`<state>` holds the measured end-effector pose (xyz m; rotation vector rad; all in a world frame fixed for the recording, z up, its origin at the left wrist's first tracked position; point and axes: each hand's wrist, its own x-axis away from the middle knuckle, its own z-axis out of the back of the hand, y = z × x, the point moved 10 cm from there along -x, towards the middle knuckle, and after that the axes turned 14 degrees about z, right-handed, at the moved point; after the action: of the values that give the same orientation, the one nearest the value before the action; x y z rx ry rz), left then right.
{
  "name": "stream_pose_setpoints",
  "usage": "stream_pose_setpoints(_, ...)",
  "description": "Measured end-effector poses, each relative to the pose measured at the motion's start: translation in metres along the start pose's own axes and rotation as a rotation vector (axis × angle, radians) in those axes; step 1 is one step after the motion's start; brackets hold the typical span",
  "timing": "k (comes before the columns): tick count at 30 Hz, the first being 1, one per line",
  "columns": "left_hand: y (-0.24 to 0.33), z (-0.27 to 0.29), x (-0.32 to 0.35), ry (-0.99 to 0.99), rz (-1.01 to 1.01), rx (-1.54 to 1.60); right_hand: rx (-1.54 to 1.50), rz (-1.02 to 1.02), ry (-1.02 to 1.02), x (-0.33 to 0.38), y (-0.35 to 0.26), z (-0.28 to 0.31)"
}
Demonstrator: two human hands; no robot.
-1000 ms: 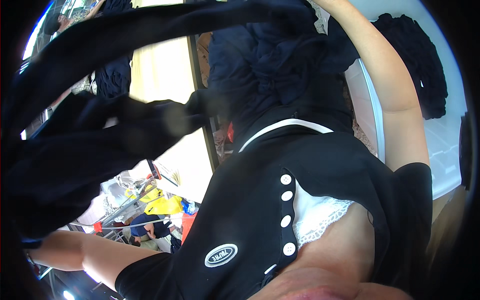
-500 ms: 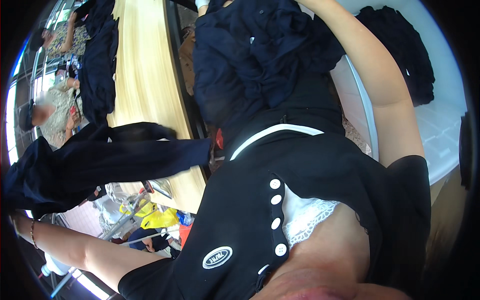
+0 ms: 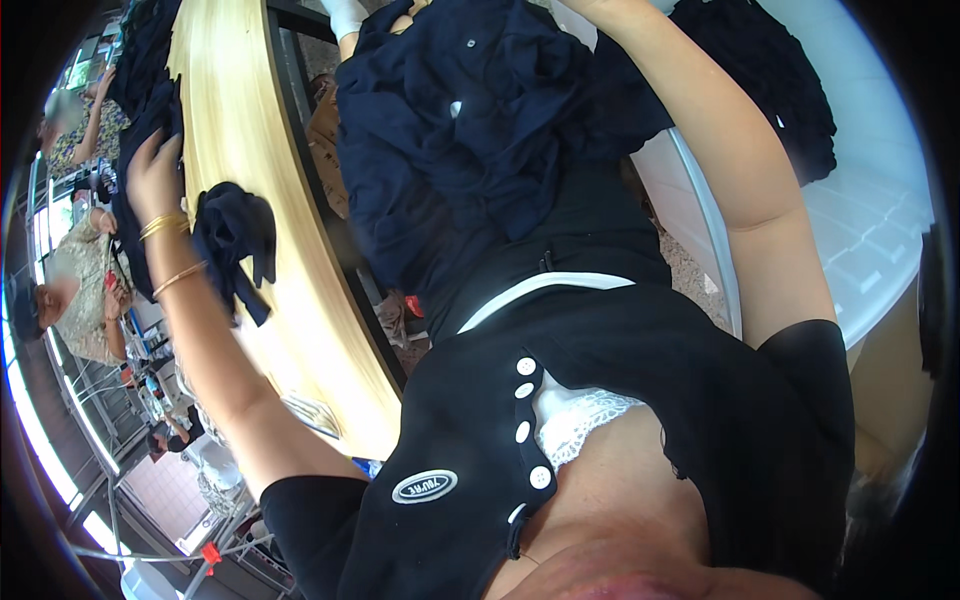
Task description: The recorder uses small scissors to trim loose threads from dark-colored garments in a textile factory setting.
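Note:
My left hand point(image 3: 155, 180), with bracelets at the wrist, reaches over the pale wooden table point(image 3: 230, 100) on the left. Its fingers are spread apart above a row of dark navy garments point(image 3: 150, 100), and I see nothing gripped in them. Beside the wrist, a crumpled navy garment point(image 3: 235, 235) lies on the table top. A bunched navy garment point(image 3: 460, 130) with a small button and a white tag covers my lap. My right forearm point(image 3: 700, 110) stretches past it to the top edge, where the hand is cut off from view.
A translucent white plastic bin point(image 3: 870, 230) stands on my right with a dark garment point(image 3: 765, 90) in it. Across the table are two people, one in a patterned top point(image 3: 75, 145), the other in a light top point(image 3: 85, 285). Metal rails point(image 3: 110, 500) stand at lower left.
My left hand has swung from the lower left up and over the table. The navy garment it held out has been let go and lies on the table.

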<state>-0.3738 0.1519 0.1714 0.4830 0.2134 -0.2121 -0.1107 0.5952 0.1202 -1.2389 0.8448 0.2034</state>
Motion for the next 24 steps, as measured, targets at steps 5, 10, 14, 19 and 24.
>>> stream_pose_setpoints(5,0.204,-0.182,0.163,-0.296,-0.321,0.278,-0.148,-0.142,0.005,-0.002,-0.001,-0.008)
stream_pose_setpoints(10,0.251,-0.239,0.192,-0.191,-0.397,0.09,-0.095,-0.085,-0.01,-0.009,0.002,-0.006)
stream_pose_setpoints(14,0.254,-0.261,0.187,-0.215,-0.378,-0.088,-0.138,-0.085,0.006,-0.01,0.006,-0.007)
stream_pose_setpoints(19,0.213,-0.294,0.165,-0.662,0.08,0.408,-0.611,-0.055,0.041,-0.009,0.002,-0.014)
stream_pose_setpoints(24,0.204,-0.257,0.182,-1.094,0.441,1.147,-0.099,-0.139,-0.084,-0.007,-0.004,-0.013)
